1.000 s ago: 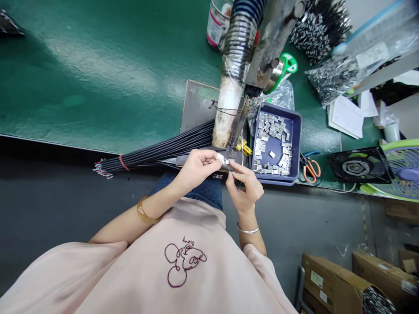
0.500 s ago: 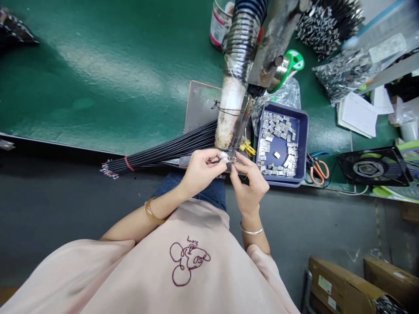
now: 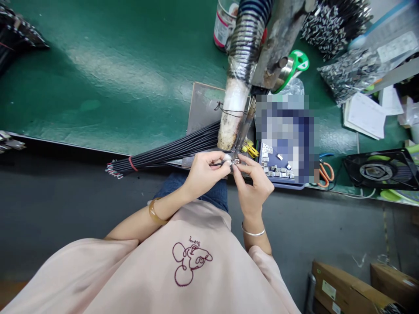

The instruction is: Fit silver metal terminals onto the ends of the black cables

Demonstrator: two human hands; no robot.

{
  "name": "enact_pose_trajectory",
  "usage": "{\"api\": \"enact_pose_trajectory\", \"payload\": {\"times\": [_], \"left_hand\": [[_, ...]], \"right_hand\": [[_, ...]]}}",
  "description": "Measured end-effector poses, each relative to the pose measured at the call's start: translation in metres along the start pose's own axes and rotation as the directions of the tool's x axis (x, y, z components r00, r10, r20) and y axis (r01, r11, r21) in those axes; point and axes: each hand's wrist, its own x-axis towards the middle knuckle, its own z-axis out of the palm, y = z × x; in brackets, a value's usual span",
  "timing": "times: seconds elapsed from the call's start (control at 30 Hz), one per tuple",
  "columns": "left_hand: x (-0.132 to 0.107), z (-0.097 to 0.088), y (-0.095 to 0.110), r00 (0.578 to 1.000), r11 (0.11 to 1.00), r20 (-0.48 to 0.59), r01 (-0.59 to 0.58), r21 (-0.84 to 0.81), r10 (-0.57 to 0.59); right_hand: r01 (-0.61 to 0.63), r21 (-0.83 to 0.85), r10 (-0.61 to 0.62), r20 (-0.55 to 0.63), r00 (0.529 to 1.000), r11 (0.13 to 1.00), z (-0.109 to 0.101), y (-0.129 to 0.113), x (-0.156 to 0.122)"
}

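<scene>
My left hand (image 3: 207, 172) pinches the end of a thin black cable (image 3: 217, 164) between thumb and fingertips. Opposite it, my right hand (image 3: 254, 181) is closed at the fingertips on a small metal connector (image 3: 236, 161), partly hidden by the fingers. Both sets of fingertips nearly meet under the tip of a mounted soldering iron (image 3: 241, 138). To the left lies a bundle of black cables (image 3: 170, 150), tied with a red band, coloured wire ends showing. More small metal connectors (image 3: 266, 150) sit in a blue tray (image 3: 290, 186) right of my hands; much of the tray is pixelated.
A fume hose (image 3: 233, 93) hangs close above my hands. Yellow clips (image 3: 251, 149) lie beside the tray. Farther right are orange-handled pliers (image 3: 325, 174) and a black fan (image 3: 376, 170). Behind stand a solder spool (image 3: 291, 72) and a jar (image 3: 224, 26).
The whole view has shifted slightly, with things sitting a little farther right. Both hands stay pinched together under the iron tip, with barely any movement between them.
</scene>
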Motion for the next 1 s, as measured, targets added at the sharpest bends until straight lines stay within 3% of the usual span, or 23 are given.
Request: {"api": "enact_pose_trajectory", "payload": {"times": [0.27,0.53,0.63,0.7,0.77,0.83,0.93,1.0], "left_hand": [[0.000,-0.002,-0.004,0.997,0.999,0.061,0.040,0.002,-0.040],[-0.001,-0.004,-0.002,0.994,0.999,0.100,0.040,0.017,-0.041],[-0.003,-0.009,-0.002,0.990,0.999,0.132,0.050,-0.016,-0.048],[-0.003,-0.013,-0.002,0.983,0.997,0.177,0.068,-0.049,-0.058],[-0.004,-0.015,-0.002,0.974,0.994,0.219,0.080,-0.080,-0.061],[-0.004,-0.016,-0.002,0.970,0.991,0.237,0.079,-0.107,-0.051],[-0.003,-0.016,-0.004,0.976,0.989,0.215,0.066,-0.131,-0.037],[-0.003,-0.015,-0.005,0.981,0.991,0.192,0.058,-0.123,-0.033]], "right_hand": [[0.041,-0.043,-0.041,0.000,0.999,0.998,-0.004,-0.003,-0.006],[0.162,-0.123,-0.163,0.002,0.987,0.979,-0.004,-0.002,-0.011],[-0.044,0.017,0.044,0.024,0.999,0.999,-0.007,-0.002,-0.010],[-0.243,0.141,0.229,0.107,0.968,0.960,-0.010,-0.003,-0.009],[-0.322,0.193,0.293,0.163,0.942,0.927,-0.014,-0.005,-0.009],[-0.235,0.165,0.213,0.139,0.967,0.958,-0.016,-0.008,-0.009],[0.011,0.060,-0.015,0.059,0.998,0.998,-0.013,-0.009,-0.011],[0.050,0.013,-0.050,0.007,0.999,0.999,-0.008,-0.007,-0.013]]}}
